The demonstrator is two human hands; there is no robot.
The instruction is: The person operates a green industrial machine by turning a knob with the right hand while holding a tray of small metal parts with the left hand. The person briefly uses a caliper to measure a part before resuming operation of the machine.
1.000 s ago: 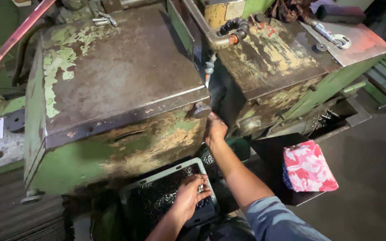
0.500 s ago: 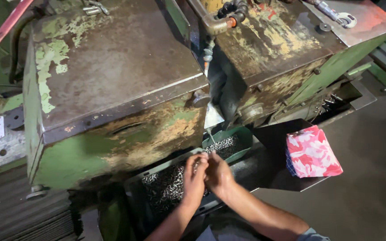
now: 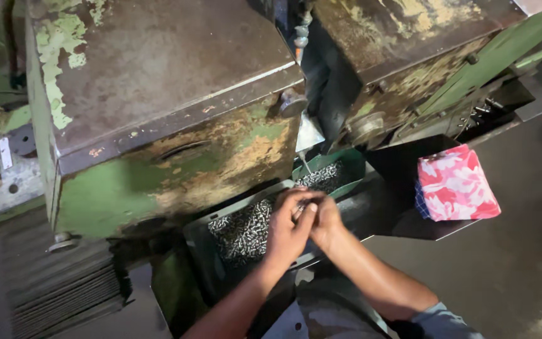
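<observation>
Left hand (image 3: 288, 229) and right hand (image 3: 325, 221) meet, fingers touching, above a green metal tray of small shiny metal parts (image 3: 246, 229) under a worn green machine housing (image 3: 158, 125). A pink-and-white patterned cloth bundle (image 3: 456, 185) lies well right.

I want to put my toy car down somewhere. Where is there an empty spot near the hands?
Bare room: the flat rusty top of the big green machine, and the dark surface right of the pink cloth bundle. Crowded: the tray of small metal parts, where the left hand and right hand meet.
</observation>
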